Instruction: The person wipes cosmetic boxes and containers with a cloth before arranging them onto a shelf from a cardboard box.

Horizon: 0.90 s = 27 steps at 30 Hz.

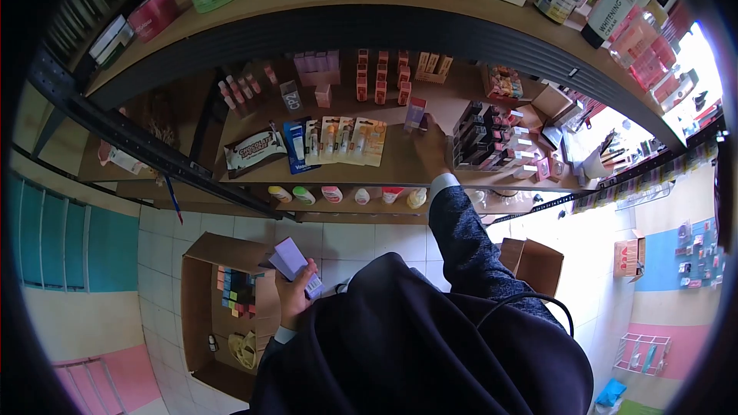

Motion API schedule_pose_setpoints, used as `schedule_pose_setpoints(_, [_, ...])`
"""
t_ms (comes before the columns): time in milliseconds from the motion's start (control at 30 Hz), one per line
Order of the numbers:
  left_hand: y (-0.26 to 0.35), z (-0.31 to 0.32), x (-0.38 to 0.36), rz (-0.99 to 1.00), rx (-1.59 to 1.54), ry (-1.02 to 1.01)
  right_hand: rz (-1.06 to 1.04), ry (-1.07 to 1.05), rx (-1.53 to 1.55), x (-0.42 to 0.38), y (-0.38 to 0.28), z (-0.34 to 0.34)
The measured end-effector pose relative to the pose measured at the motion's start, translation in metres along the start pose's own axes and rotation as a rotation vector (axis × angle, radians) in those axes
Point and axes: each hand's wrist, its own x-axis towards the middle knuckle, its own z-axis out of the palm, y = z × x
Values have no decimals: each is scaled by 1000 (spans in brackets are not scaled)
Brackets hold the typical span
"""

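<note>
My right hand reaches onto the middle shelf, its fingers closed on a small purple and pink box that stands upright. Just right of it is a rack of dark and pink lipsticks. To its left, carded lip balms lie in a fanned row. Lower down, my left hand grips lavender cartons in front of my body, over the floor. Its fingers wrap round their lower part, and the palm hides some of them.
Red small boxes stand in rows farther back on the shelf, beside a lavender box group. Jars and tubes line the upper shelf edge. A large open cardboard box sits on the floor at left, another carton at right.
</note>
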Motion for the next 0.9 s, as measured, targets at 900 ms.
schedule_pose_setpoints(900, [18, 41, 7, -8, -200, -64, 49, -7, 596, -94, -63, 1])
